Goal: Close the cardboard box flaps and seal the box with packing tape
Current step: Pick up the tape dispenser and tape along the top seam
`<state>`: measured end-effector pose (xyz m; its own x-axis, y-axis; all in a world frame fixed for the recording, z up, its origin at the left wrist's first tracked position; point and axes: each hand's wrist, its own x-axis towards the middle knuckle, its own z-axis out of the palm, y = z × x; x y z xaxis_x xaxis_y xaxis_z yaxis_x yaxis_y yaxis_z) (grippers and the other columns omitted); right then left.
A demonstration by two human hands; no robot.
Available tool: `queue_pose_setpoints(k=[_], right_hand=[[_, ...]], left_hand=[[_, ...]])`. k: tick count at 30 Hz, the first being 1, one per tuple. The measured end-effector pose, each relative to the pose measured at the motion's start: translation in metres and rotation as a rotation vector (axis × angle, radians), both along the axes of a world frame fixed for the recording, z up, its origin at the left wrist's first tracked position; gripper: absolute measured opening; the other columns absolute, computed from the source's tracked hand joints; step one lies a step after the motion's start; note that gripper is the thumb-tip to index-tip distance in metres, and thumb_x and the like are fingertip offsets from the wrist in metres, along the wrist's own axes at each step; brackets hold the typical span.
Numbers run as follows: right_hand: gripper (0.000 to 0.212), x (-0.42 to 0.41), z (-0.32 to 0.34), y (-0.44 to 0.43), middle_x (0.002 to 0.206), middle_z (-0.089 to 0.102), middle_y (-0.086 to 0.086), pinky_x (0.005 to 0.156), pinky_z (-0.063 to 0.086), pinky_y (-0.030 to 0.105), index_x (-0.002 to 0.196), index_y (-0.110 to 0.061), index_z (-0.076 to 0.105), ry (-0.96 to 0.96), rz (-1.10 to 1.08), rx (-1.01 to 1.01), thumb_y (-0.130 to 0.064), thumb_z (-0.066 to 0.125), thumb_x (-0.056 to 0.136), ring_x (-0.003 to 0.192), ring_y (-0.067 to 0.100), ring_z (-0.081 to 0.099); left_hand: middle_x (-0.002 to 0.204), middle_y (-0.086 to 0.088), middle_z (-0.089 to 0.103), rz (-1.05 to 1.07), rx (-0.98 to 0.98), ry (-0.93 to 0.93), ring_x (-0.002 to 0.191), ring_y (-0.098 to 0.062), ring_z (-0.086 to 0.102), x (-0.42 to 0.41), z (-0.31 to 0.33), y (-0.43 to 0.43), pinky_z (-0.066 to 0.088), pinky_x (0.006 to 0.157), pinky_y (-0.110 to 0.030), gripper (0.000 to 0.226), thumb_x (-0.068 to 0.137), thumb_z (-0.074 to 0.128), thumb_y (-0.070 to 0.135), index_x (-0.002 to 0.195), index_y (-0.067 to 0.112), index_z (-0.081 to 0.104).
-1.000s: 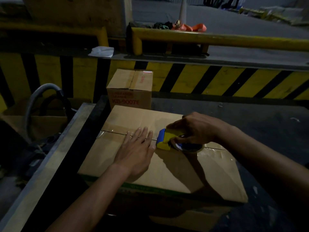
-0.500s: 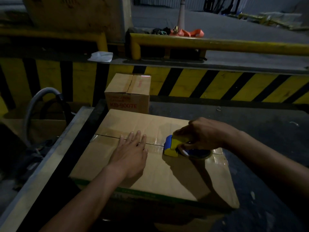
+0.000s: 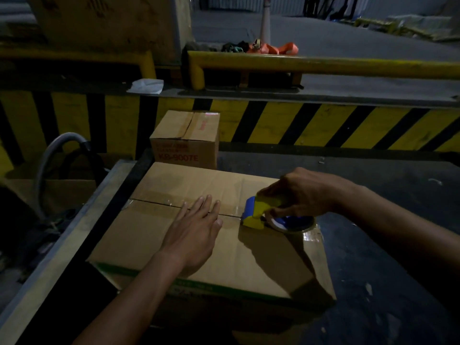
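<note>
On the closed cardboard box (image 3: 159,235), the left hand (image 3: 193,235) lies flat, fingers spread across the taped centre seam. Right of it, the right hand (image 3: 302,195) is clamped on a yellow-and-blue tape dispenser (image 3: 258,211) resting on that seam. The box sits on a dark tabletop (image 3: 388,245), with a smaller carton (image 3: 185,140) behind it before a yellow-and-black striped barrier (image 3: 323,125).

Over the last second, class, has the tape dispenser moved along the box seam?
Yes. The tape dispenser has slid right along the seam, nearing the right edge of the box.
</note>
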<state>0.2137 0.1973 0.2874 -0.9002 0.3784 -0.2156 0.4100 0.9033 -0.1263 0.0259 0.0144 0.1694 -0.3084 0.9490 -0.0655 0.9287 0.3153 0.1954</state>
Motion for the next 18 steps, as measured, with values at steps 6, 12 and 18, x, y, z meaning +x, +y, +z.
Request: queue_pose_setpoints(k=[6, 12, 18], right_hand=[[0.058, 0.013, -0.009, 0.001, 0.133, 0.058, -0.005, 0.083, 0.045, 0.020, 0.145, -0.035, 0.042, -0.005, -0.002, -0.007, -0.052, 0.057, 0.092, 0.106, 0.005, 0.055], [0.059, 0.011, -0.010, 0.000, 0.136, 0.057, -0.006, 0.086, 0.046, 0.022, 0.145, -0.035, 0.044, 0.020, 0.006, -0.008, -0.055, 0.057, 0.091, 0.116, 0.012, 0.056], [0.059, 0.013, -0.006, 0.004, 0.131, 0.058, -0.005, 0.064, 0.035, 0.010, 0.147, -0.034, 0.041, 0.004, 0.022, -0.008, -0.052, 0.056, 0.093, 0.095, 0.000, 0.047]], left_hand=[[0.168, 0.001, -0.007, 0.024, -0.057, -0.007, 0.153, -0.014, -0.011, 0.005, 0.006, 0.005, -0.002, 0.125, -0.045, 0.057, 0.107, 0.011, 0.043, 0.160, 0.024, 0.002], [0.169, -0.002, 0.001, 0.025, -0.046, 0.003, 0.154, -0.021, -0.005, 0.033, 0.007, 0.033, -0.001, 0.124, -0.048, 0.058, 0.107, 0.013, 0.044, 0.161, 0.023, 0.008], [0.168, 0.004, -0.007, 0.008, -0.020, 0.025, 0.153, -0.016, -0.012, 0.032, -0.004, 0.036, -0.005, 0.124, -0.045, 0.056, 0.106, 0.009, 0.045, 0.160, 0.030, 0.002]])
